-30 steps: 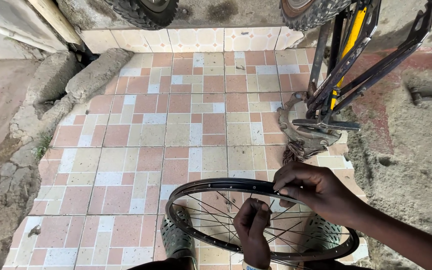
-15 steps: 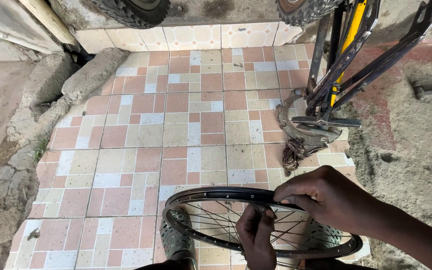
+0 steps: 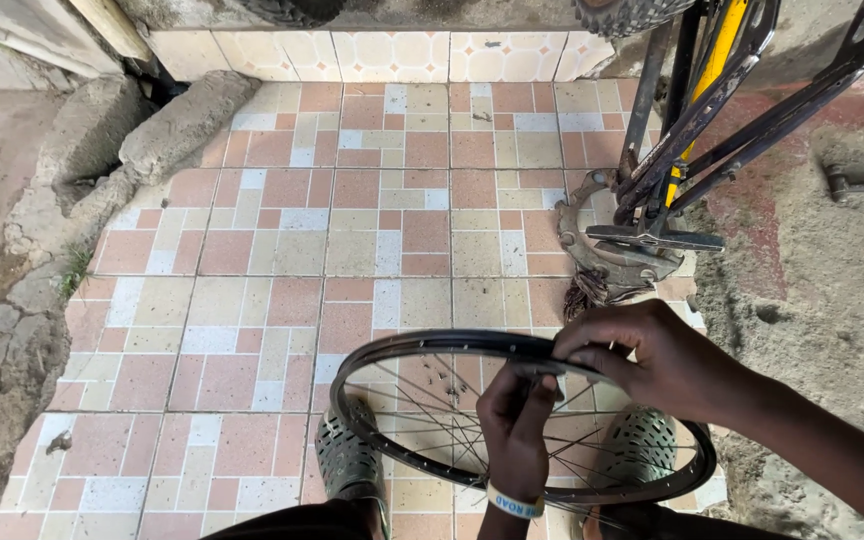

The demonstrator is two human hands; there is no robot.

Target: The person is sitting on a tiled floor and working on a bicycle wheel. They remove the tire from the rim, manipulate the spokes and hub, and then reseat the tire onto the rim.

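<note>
1. A person looks down at a black bicycle wheel rim [image 3: 392, 352] with thin spokes [image 3: 452, 420]; it is held flat and low, just above the tiled floor [image 3: 282, 250] and between 2 grey shoes [image 3: 347, 462].
2. The left hand [image 3: 515, 430] comes up from below inside the ring; its fingers are curled shut and pinch the far edge of the rim; a pale band [image 3: 515, 503] sits on the wrist.
3. The right hand [image 3: 652, 360] reaches in from the right; its fingers are bent and closed over the same edge, touching the rim just beside the left hand.
4. Both hands meet at 1 spot on the top right part of the rim; whether something small is held there is too hidden to tell.
5. The step looks like work on the edge of the rim, maybe pressing or checking something along it; this is only my guess.
6. A next move would call for a firm grip with both hands and a slow turn of the rim, so the spokes do not catch the fingers.
7. A bicycle frame [image 3: 712, 110] stands upside down at the top right; its toothed gear ring [image 3: 602, 235] is near the rim but not touching it.
</note>
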